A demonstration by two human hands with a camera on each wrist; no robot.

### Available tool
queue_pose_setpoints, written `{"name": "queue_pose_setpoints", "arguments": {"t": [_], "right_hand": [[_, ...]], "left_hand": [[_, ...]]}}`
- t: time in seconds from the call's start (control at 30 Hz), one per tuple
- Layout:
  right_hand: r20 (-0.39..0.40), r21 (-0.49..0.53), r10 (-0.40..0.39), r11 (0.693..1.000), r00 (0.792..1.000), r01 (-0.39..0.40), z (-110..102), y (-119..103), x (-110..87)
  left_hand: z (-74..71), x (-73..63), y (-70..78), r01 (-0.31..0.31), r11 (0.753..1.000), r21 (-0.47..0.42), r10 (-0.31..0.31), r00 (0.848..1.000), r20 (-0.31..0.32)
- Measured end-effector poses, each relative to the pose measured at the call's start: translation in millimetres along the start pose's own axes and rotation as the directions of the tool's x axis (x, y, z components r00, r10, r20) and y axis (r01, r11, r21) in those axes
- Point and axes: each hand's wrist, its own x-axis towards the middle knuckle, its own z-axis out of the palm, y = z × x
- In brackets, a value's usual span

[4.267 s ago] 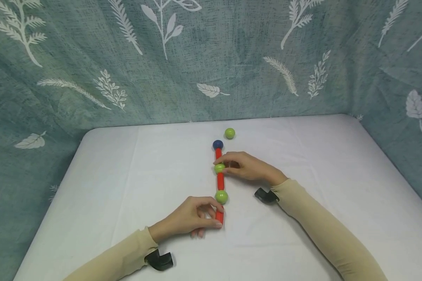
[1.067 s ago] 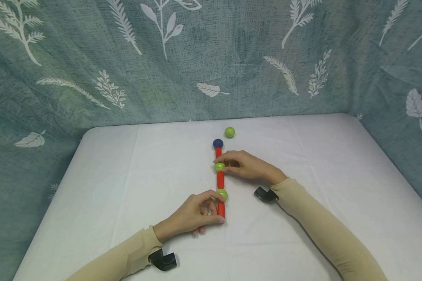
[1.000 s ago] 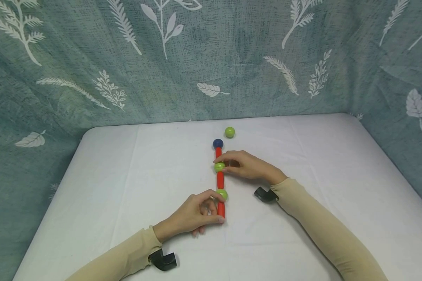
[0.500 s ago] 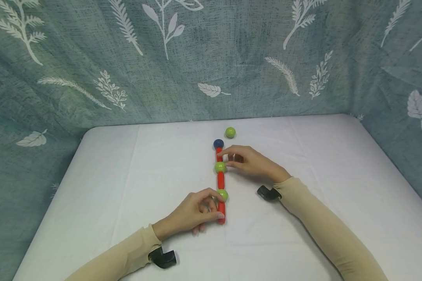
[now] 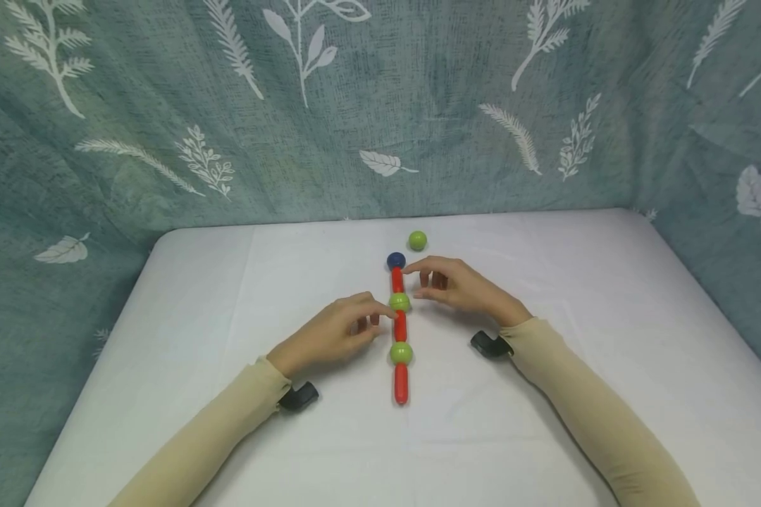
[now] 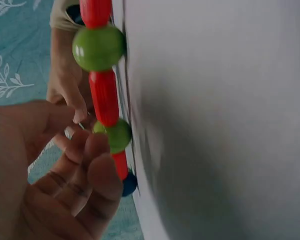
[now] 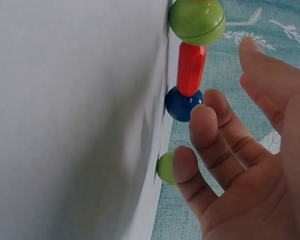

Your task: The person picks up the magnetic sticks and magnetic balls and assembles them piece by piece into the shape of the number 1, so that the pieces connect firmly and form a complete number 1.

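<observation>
A straight chain lies on the white tabletop in the head view. From far to near it runs: blue ball, red rod, green ball, middle red rod, second green ball, near red rod. My left hand hovers left of the middle rod, fingers loosely bent and holding nothing; its index fingertip overlaps the rod's edge, contact unclear. Right of the far rod, my right hand is loosely curved, also holding nothing. The right wrist view shows its fingertips close to the blue ball.
A loose green ball sits beyond the chain, slightly right of the blue ball. The white-covered table ends at a green leaf-print cloth behind. Black wrist pieces show at both cuffs.
The near red rod, earlier pinched in my left hand just short of the green ball, now joins it. My left hand has let go and moved up. My right hand released the far green ball, shifting right.
</observation>
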Motion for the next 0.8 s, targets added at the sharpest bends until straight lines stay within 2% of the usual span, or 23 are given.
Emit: {"name": "queue_pose_setpoints", "arguments": {"t": [0.13, 0.27, 0.4, 0.5, 0.6, 0.8], "right_hand": [[0.004, -0.003, -0.007, 1.000, 1.000, 0.007, -1, 1, 0.2], [0.007, -0.015, -0.002, 1.000, 1.000, 0.002, -4, 0, 2.4], [0.000, -0.025, 0.017, 1.000, 1.000, -0.017, -7, 1, 3.3], [-0.011, -0.030, 0.020, 0.999, 1.000, -0.021, -9, 4, 2.9], [-0.030, -0.034, 0.033, 0.999, 0.999, -0.035, -12, 8, 1.5], [-0.076, -0.057, 0.100, 0.993, 0.992, -0.105, -21, 20, -0.6]], "left_hand": [[-4.1, 10.1, -2.5, 0.000, 0.997, 0.083, -0.001, 1.000, 0.009], [-7.2, 18.3, -5.6, -0.056, 0.983, 0.173, 0.062, 0.998, -0.026], [-8.7, 26.6, -9.6, -0.129, 0.953, 0.275, 0.144, 0.989, -0.036], [-8.0, 30.4, -10.5, -0.166, 0.941, 0.296, 0.171, 0.985, 0.008], [-5.9, 32.0, -9.9, -0.169, 0.940, 0.296, 0.160, 0.986, 0.055], [0.6, 32.8, -7.6, -0.162, 0.945, 0.286, 0.152, 0.987, 0.057]]}}
